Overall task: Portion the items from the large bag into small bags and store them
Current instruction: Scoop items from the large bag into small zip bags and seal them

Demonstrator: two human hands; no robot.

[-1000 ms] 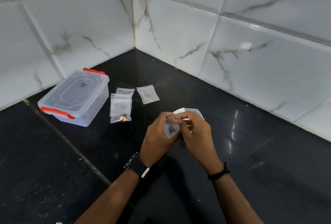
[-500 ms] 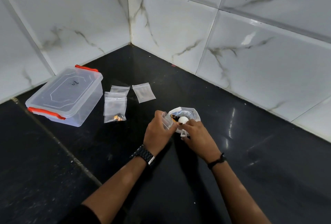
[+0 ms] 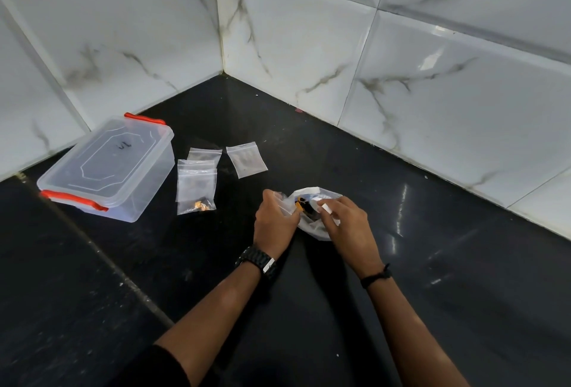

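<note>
On a glossy black floor in a corner of white marbled wall tiles, both bare hands work at an open large clear plastic bag that lies on the floor between them. The left hand, with a dark watch on its wrist, is curled around a crumpled small clear bag, pinching it just beside the large bag's mouth. The right hand, a thin black band on its wrist, rests over the large bag with its fingertips closed on a small white piece. Inside the mouth of the large bag, small orange and black items show between the two hands. To the left, well apart from the hands, a small zip bag holding a few orange and dark bits lies on the floor, overlapping a second small bag behind it; another flat small bag lies just to their right. Farther left, near the wall, stands a clear plastic storage box with its lid on and red latches at both ends.
</note>
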